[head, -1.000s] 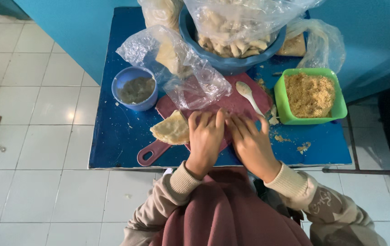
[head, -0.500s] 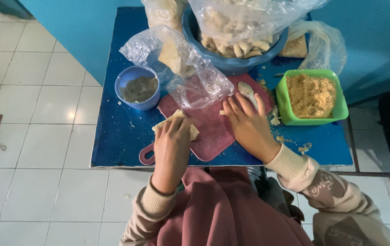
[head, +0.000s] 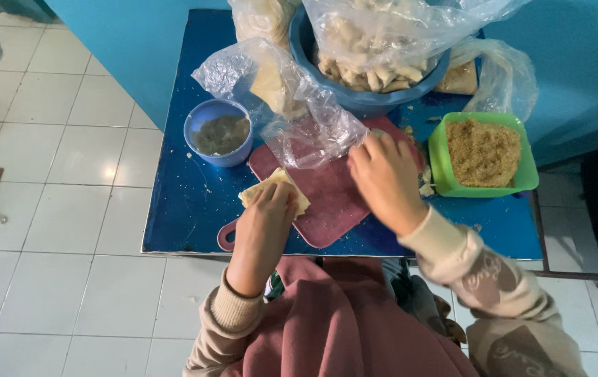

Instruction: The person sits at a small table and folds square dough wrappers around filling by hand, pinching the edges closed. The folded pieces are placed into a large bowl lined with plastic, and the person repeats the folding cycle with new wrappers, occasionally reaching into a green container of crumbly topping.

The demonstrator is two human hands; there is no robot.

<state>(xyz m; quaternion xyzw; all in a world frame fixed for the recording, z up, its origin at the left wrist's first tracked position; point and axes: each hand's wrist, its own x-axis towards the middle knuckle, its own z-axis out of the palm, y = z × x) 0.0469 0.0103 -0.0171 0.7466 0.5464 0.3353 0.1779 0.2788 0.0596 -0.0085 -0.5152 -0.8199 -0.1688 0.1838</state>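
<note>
Left hand (head: 264,222) lies flat with fingers together on a pale folded wrapper (head: 276,190), at the lower left of the dark red cutting board (head: 334,199) in the frame centre. Right hand (head: 385,183), fingers bent, touches the board's upper right edge near the green tub of crumbs (head: 482,155); what it pinches I cannot tell

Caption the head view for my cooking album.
Left hand pressing a pastry sheet on a red board, right hand reaching beside it.
</note>
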